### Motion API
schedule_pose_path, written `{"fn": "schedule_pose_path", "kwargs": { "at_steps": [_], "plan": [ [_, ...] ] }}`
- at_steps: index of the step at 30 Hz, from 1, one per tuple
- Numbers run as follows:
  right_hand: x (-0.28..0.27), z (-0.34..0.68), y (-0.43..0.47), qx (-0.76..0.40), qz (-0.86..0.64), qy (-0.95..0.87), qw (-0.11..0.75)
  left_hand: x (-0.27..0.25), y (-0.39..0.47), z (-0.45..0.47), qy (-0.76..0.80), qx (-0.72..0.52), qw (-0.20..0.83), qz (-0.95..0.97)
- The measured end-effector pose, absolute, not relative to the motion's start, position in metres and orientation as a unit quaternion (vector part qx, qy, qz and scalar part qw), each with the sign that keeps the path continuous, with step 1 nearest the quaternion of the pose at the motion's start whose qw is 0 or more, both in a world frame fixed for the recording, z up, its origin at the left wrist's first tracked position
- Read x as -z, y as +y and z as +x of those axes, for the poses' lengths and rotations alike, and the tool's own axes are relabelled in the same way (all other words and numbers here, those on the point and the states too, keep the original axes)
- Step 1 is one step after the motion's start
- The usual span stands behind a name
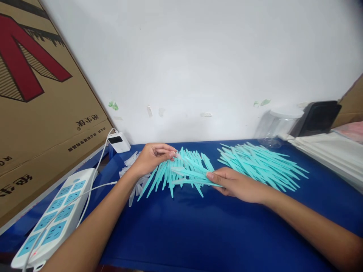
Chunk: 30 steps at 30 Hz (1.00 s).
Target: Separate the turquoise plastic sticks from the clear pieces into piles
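Note:
My right hand [234, 185] is closed around several slim turquoise sticks [195, 174] that look like eyebrow razors, fanned out to the left. Pale translucent caps cover some of their far ends. Thumb and fingertips of my left hand [155, 156] pinch a small translucent cap [177, 155] at the tip of the uppermost stick. Whether it is fully seated cannot be seen. Under both hands spreads a pile of turquoise sticks [160, 177]. Loose translucent caps [132, 196] lie to its left, partly behind my left wrist. Another heap of turquoise sticks [259, 164] lies farther right.
A white power strip [86, 179] with cables lies at the left, near a small white device [119, 142]. Large cardboard [53, 113] stands behind them. A clear jar [276, 126], a black panel [319, 117] and white stacked material [326, 151] occupy the right of the blue table [181, 234].

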State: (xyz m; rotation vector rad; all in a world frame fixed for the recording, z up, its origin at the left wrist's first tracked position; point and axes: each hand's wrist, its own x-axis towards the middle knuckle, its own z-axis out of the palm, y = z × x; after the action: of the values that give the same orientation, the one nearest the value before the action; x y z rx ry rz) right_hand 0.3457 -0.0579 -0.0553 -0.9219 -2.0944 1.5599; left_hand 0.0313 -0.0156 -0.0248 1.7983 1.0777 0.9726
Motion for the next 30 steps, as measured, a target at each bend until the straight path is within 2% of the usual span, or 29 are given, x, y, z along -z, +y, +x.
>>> {"fn": "schedule_pose_path", "kwargs": {
  "at_steps": [7, 15, 17, 19, 21, 23, 26, 30],
  "plan": [
    [0.053, 0.341, -0.063, -0.541, -0.338, -0.743, 0.201, 0.026, -0.028, 0.053, 0.407, -0.367, 0.452, 0.704],
    [0.051, 0.34, -0.063, -0.55, -0.325, -0.743, 0.2, 0.03, -0.025, 0.053, 0.405, -0.354, 0.462, 0.705],
    [0.052, 0.34, -0.062, -0.548, -0.331, -0.741, 0.205, 0.027, -0.019, 0.043, 0.417, -0.347, 0.426, 0.725],
    [0.053, 0.34, -0.062, -0.545, -0.345, -0.734, 0.211, 0.023, -0.011, 0.024, 0.46, -0.348, 0.332, 0.746],
    [0.053, 0.341, -0.062, -0.543, -0.365, -0.724, 0.218, 0.019, -0.002, -0.001, 0.535, -0.332, 0.156, 0.761],
    [0.054, 0.341, -0.063, -0.547, -0.382, -0.71, 0.224, 0.018, 0.007, -0.029, 0.586, -0.257, 0.002, 0.769],
    [0.054, 0.341, -0.064, -0.554, -0.393, -0.697, 0.229, 0.02, 0.015, -0.06, 0.624, -0.176, 0.003, 0.761],
    [0.055, 0.341, -0.063, -0.552, -0.396, -0.697, 0.23, 0.023, 0.017, -0.073, 0.631, -0.123, 0.091, 0.761]
  ]
}}
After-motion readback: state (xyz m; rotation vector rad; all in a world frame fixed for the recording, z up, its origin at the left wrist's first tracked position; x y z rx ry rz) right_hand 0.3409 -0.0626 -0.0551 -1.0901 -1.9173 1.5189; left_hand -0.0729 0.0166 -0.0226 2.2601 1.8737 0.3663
